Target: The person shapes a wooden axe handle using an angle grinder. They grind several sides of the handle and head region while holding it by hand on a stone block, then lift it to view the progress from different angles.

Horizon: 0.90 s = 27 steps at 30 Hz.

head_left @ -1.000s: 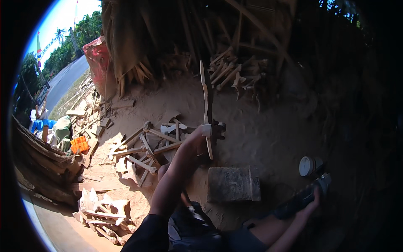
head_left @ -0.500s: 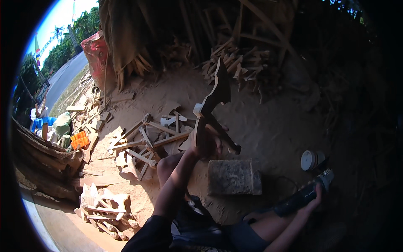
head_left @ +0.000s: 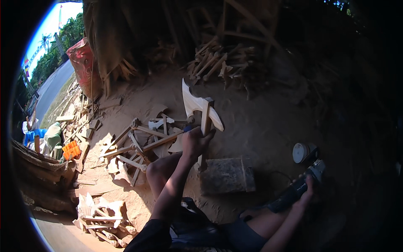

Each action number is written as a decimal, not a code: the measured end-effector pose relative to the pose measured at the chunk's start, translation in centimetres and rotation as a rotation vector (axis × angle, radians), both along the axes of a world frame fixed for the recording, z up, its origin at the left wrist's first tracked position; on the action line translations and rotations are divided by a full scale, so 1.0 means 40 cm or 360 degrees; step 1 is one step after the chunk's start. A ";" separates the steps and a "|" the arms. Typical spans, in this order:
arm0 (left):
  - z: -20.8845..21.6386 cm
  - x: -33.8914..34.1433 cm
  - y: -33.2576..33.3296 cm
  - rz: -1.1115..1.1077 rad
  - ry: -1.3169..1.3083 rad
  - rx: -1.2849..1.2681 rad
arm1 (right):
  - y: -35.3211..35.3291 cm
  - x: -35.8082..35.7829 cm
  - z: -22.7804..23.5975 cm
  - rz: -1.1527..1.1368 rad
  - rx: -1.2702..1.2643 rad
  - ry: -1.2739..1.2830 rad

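Note:
In front of me my left hand [head_left: 196, 143] is closed around the handle of a wooden axe [head_left: 205, 118]. The axe stands up from my fist, its pale curved two-pointed head in sunlight. The lower end of its handle reaches close to a dark block [head_left: 226, 175] on the ground. Low on the right, my right hand [head_left: 308, 194] grips an angle grinder [head_left: 290, 194] by its dark body, over my thigh. A pale round disc [head_left: 299, 153] shows just beyond the grinder's metal head; whether it is fixed to it I cannot tell.
Several wooden pieces [head_left: 161, 145] lie heaped left of my knee. A smaller sunlit stack [head_left: 103, 218] sits near left, and another pile [head_left: 214, 63] is at the back. An orange object [head_left: 71, 150] and a red sack [head_left: 82, 63] stand left, towards the road [head_left: 54, 86].
My left hand has turned the axe, so the head's pale face now shows and the handle end points down towards the block. The right hand still holds the grinder. The view has shifted slightly.

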<state>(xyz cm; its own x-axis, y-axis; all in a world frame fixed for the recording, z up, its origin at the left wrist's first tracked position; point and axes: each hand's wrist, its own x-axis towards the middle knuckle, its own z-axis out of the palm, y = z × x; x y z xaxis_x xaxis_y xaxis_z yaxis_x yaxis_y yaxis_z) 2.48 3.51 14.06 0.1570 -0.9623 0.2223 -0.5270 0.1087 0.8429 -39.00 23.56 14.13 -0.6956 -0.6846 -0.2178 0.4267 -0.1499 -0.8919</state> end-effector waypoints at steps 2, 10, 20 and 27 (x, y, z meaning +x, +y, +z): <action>-0.006 0.019 -0.005 -0.0085 0.0170 -0.0041 | 0.004 -0.012 -0.027 -0.0013 -0.0004 0.0082; -0.097 -0.025 -0.025 -0.0946 0.1971 -0.0179 | 0.019 0.018 0.012 0.0212 -0.0097 0.0010; -0.077 -0.037 -0.076 -0.0041 0.0021 -0.0807 | 0.018 0.287 0.125 0.0686 0.0194 0.1056; -0.113 -0.014 -0.094 0.0050 -0.0020 -0.0968 | -0.064 0.460 0.130 0.1030 -0.0090 0.0813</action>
